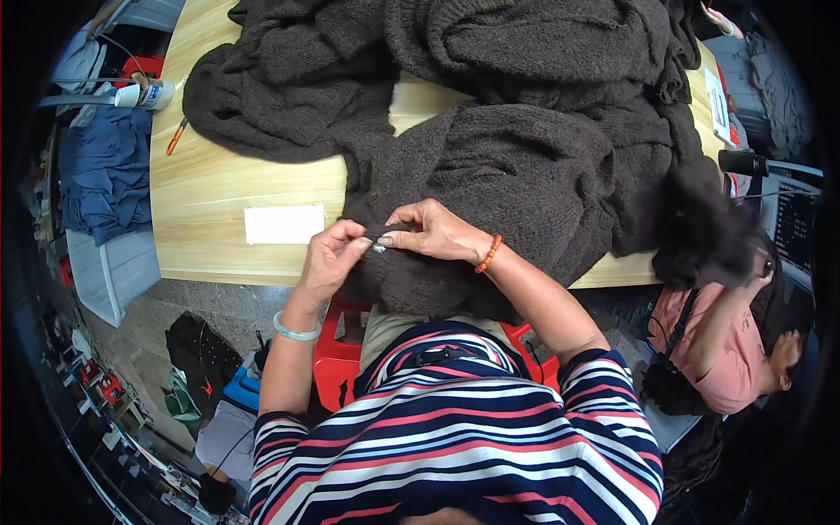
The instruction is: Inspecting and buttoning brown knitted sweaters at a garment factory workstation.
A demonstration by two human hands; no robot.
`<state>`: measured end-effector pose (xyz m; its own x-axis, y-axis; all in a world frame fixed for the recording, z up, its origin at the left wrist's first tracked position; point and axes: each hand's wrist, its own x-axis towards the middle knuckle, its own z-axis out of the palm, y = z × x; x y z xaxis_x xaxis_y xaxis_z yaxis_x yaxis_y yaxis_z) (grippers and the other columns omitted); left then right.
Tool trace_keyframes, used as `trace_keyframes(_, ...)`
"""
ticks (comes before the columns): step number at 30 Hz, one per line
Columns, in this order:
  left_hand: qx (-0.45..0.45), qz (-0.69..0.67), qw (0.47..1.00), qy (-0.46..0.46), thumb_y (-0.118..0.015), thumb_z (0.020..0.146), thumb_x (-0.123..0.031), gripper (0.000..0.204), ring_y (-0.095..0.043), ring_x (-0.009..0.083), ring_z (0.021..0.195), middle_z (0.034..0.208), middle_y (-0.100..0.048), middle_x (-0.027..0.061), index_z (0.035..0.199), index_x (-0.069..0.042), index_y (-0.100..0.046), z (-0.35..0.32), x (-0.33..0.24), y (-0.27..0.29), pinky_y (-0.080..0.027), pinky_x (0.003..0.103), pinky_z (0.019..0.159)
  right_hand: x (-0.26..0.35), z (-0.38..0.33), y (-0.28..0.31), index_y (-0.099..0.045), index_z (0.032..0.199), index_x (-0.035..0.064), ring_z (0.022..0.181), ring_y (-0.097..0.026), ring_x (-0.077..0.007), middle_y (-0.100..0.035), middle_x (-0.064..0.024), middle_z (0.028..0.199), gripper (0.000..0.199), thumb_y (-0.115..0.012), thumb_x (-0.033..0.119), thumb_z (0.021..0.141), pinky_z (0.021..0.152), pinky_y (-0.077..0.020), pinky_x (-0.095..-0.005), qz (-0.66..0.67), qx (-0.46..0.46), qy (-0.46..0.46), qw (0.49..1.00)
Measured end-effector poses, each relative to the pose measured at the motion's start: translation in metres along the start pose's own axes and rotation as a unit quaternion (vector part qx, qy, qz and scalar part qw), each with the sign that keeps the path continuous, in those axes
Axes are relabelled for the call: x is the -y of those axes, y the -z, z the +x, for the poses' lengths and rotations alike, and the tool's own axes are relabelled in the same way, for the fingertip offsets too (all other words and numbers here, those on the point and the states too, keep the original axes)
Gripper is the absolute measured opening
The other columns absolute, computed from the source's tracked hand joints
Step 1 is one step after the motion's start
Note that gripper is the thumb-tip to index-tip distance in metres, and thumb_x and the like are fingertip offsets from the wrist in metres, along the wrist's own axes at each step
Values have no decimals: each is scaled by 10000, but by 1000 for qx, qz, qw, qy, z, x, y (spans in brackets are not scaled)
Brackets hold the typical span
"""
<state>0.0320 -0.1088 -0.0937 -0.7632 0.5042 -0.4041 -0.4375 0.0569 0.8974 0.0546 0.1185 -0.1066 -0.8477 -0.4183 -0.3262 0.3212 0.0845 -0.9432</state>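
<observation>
A dark brown knitted garment (516, 175) lies over the near part of the table and hangs down into my lap. Both my hands meet at its left edge. My left hand (332, 254) pinches the knit between thumb and forefinger. Close against it, my right hand (433, 232) also pinches the fabric, its thumb pointing left. A small shiny, pale piece (378, 248) shows between the fingertips; I cannot make out what it is.
More brown knitwear (297, 79) is heaped across the table (210, 201). A white paper (284, 225) and an orange cutter-like tool (177, 137) lie at left. Blue cloth (105, 175) fills a white bin (109, 271). At right a person in pink (709, 341) handles dark knitwear.
</observation>
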Motion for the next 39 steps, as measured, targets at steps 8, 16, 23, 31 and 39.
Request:
trace_keyframes(8, -149, 501, 805, -281, -646, 796, -5, 373, -534, 342, 1143, 1209, -587, 170, 1163, 4, -578, 12, -21, -6, -419, 411, 993, 11, -21, -1, -701, 950, -1, 937, -649, -374, -676, -193, 945, 174, -642, 109, 829, 861, -516, -441, -272, -114, 60, 954)
trace_keyframes(16, -6, 380, 907, -180, -685, 735, -64, 102, -598, 316, 765, 755, -633, 130, 831, -45, -656, 27, -10, -25, -414, 401, 794, 21, -16, -2, -702, 908, -11, 782, -661, -317, -659, -153, 852, 129, -693, 67, 806, 705, -521, -369, -145, -155, 132, 968)
trace_keyframes(23, 32, 534, 832, -148, -705, 713, -69, 105, -601, 312, 747, 743, -638, 125, 790, -42, -639, 35, -26, -22, -406, 405, 749, 19, -9, -1, -693, 948, -25, 673, -608, -171, -656, -130, 845, 153, -697, 78, 835, 621, -493, -308, -107, -147, 58, 982)
trace_keyframes(31, 35, 523, 833, -175, -676, 669, -23, 117, -598, 332, 757, 699, -603, 135, 774, -14, -626, 40, -14, -22, -437, 402, 721, 16, -11, -1, -700, 910, 1, 863, -650, -352, -650, -141, 900, 157, -701, 84, 777, 744, -530, -423, -198, -118, 135, 964)
trace_keyframes(39, 78, 250, 964, 50, -594, 813, 7, 505, -620, 271, 1100, 1288, -572, 181, 1305, 74, -503, 62, -22, 6, -480, 328, 966, 6, -6, -8, -644, 945, -10, 846, -645, -386, -636, -181, 922, 150, -655, 45, 806, 748, -534, -440, -198, -150, 100, 963)
